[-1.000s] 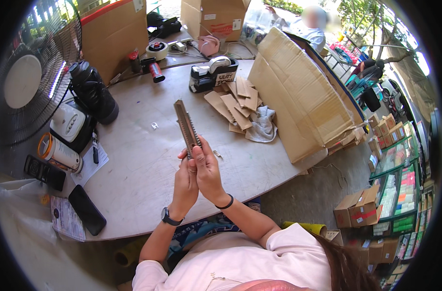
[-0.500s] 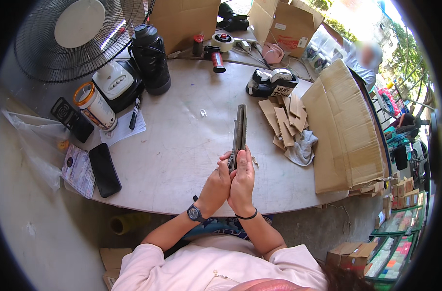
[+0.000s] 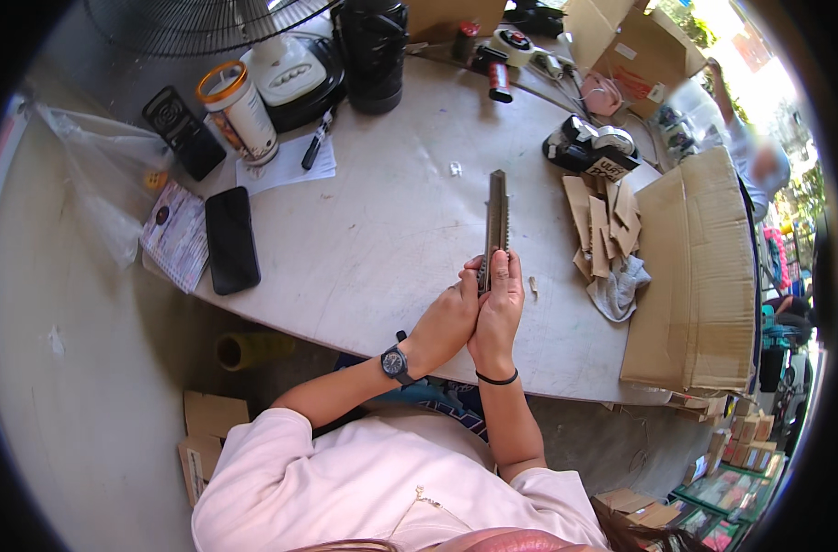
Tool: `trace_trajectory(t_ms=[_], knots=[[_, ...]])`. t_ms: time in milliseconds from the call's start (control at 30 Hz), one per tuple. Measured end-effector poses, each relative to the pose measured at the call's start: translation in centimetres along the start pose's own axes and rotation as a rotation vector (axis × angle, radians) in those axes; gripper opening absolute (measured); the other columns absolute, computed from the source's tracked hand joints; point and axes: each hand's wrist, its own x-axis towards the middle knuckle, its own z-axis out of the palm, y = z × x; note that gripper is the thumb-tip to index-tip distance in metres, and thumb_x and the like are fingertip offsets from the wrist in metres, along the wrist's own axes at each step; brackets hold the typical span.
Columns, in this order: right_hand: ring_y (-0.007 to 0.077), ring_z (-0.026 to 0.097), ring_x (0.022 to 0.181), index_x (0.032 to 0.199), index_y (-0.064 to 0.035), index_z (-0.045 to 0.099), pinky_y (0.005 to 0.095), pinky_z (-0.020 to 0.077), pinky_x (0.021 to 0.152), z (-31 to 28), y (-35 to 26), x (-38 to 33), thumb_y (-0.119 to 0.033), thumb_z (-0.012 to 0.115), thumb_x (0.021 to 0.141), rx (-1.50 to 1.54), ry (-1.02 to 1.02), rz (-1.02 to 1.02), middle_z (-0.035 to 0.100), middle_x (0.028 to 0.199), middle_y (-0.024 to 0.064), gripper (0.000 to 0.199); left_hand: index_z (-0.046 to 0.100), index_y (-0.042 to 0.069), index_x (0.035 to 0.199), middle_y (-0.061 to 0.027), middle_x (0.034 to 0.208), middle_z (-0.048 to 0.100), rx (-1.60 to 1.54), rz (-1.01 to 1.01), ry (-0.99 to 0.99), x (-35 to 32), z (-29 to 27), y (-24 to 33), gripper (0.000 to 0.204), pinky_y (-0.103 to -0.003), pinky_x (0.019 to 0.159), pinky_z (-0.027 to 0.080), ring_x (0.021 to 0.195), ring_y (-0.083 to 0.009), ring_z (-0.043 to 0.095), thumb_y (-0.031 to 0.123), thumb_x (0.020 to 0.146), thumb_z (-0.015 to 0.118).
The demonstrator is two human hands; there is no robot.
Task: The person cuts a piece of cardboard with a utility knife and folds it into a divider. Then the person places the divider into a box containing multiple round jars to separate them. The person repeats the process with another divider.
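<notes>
Metal strip [image 3: 498, 221], long, thin, likely stiff and light, edges maybe sharp. Left hand [image 3: 448, 317] and right hand [image 3: 498, 308] both clasp its lower end; best gripped low.

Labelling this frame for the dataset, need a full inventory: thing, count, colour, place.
flat strip: 1, grey-brown, upright over table centre, in both hands
table: 1, pale grey, round
phone: 1, black, table left edge
booklet: 1, patterned, left of phone
canister: 1, white with orange lid, upper left
fan: 1, dark, top
black jug: 1, top centre
tape dispenser: 1, black, upper right
cardboard scraps: several, brown, right of strip
grey rag: 1, under scraps
flattened box: 1, brown, right
left hand: 1, black watch, grip on strip base
right hand: 1, black wristband, grip on strip base
</notes>
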Motion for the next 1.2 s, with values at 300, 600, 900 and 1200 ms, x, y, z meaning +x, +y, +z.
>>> trace_trajectory(t_ms=[300,600,900,1200], knots=[[0.0216,0.055,0.085,0.118,0.0055,0.063,0.0341,0.0462,0.078,-0.6,2.8,-1.0,-0.016,0.056,0.105,-0.801,-0.223,-0.266,0.058,0.099,0.0118,0.026,0.063,0.004,0.092,-0.0133,0.089,0.064,0.273,-0.001,0.085,-2.8,-10.5,-0.4,0.021,-0.043,0.073,0.053,0.08,-0.034,0.065,0.024,0.097,0.066],[0.0324,0.062,0.097,0.126,0.0077,0.061,0.0417,0.0492,0.089,-2.6,4.6,-2.9,-0.023,0.055,0.107,-1.04,-0.31,-0.292,0.066,0.11,0.0234,0.036,0.061,0.01,0.084,-0.0037,0.083,0.062,0.491,0.244,0.179,-6.3,-8.5,-5.6,0.031,-0.036,0.086,0.047,0.089,-0.0217,0.063,0.037,0.099,0.059],[0.0367,0.061,0.101,0.129,0.003,0.063,0.0458,0.0485,0.091,-2.2,4.4,-2.0,-0.026,0.058,0.105,-1.196,-0.495,-0.536,0.062,0.119,0.0231,0.038,0.064,0.012,0.082,-0.0013,0.081,0.063,0.618,0.282,0.262,-6.5,-7.2,-5.7,0.027,-0.034,0.082,0.048,0.084,-0.0189,0.064,0.035,0.096,0.06],[0.0317,0.058,0.105,0.126,-0.0006,0.066,0.0423,0.0486,0.09,-0.2,4.3,-2.1,-0.013,0.07,0.096,-1.158,-0.532,-0.576,0.058,0.114,0.0176,0.033,0.064,0.011,0.085,-0.0034,0.082,0.064,0.601,0.221,0.22,-7.0,-8.7,-5.2,0.022,-0.035,0.081,0.049,0.084,-0.0201,0.064,0.031,0.095,0.063]])
